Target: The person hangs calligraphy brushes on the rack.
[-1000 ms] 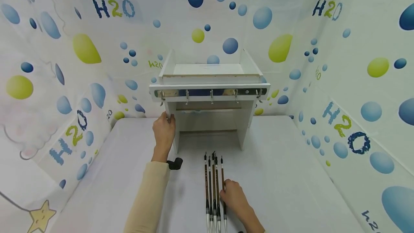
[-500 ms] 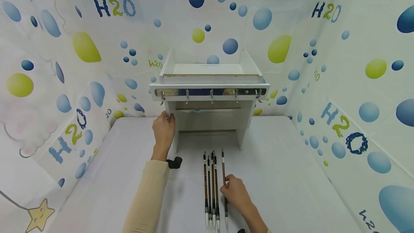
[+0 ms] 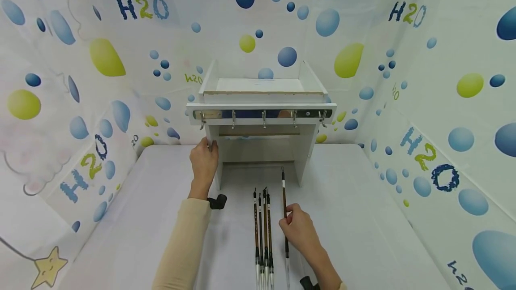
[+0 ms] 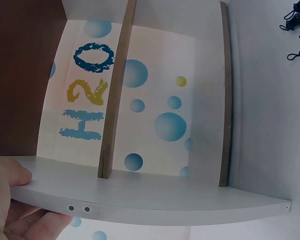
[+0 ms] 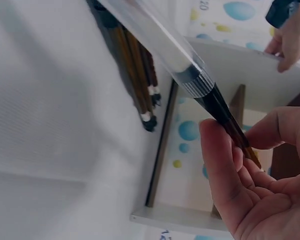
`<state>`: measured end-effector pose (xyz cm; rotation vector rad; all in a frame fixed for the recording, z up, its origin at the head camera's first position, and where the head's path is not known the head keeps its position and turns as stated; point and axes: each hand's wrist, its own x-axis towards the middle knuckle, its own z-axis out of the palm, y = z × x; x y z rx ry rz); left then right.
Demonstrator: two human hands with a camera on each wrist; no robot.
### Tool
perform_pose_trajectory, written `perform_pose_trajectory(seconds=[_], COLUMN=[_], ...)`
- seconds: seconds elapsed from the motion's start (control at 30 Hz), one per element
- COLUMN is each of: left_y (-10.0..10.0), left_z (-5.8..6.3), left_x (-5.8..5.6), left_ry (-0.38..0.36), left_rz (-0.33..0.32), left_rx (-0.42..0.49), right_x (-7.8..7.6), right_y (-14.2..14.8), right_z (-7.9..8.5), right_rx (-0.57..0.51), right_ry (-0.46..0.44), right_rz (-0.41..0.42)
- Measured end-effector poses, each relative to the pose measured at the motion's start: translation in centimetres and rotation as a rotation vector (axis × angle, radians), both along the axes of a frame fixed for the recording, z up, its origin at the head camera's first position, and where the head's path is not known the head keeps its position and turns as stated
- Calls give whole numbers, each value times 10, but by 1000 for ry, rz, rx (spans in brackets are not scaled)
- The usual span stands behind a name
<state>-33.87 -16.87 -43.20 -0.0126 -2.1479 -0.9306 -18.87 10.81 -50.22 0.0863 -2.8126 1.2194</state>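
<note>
My left hand (image 3: 204,160) grips the left side panel of a white hook rack shelf (image 3: 262,98). In the left wrist view, the thumb lies inside the panel (image 4: 155,195) and fingers are under its outer face. My right hand (image 3: 300,229) pinches a brown-handled calligraphy brush (image 3: 284,191) between thumb and fingers. Its hanging loop points toward the shelf, while a clear cap (image 5: 177,55) covers the bristle end. Just left of that hand, several more capped calligraphy brushes (image 3: 264,227) lie side by side on the white table, loops toward the shelf.
A row of metal hooks (image 3: 264,120) lines the shelf's front edge, above an open space between two side panels. White cloth (image 3: 354,218) covers the table. Patterned curtains (image 3: 419,79) enclose the back and sides. A black wrist camera (image 3: 217,202) sits on my left wrist.
My right hand has drawn one brush away from the row, moving it right and forward toward the shelf. My left hand has stayed on the side panel.
</note>
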Motion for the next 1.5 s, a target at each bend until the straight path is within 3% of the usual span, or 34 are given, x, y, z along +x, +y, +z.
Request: perform_pose_trajectory(seconds=[0.43,1.03,1.5], left_y=[0,1,1], left_z=[0,1,2], left_x=[0,1,1], left_ry=[11,13,-1], left_rz=[15,26,26], left_rx=[-1,5,7], right_x=[-1,-6,-15], right_y=[4,24,33], right_z=[22,45,61], right_rx=[29,35,3], right_ry=[80,300,353], right_rz=[-44,-79,-122])
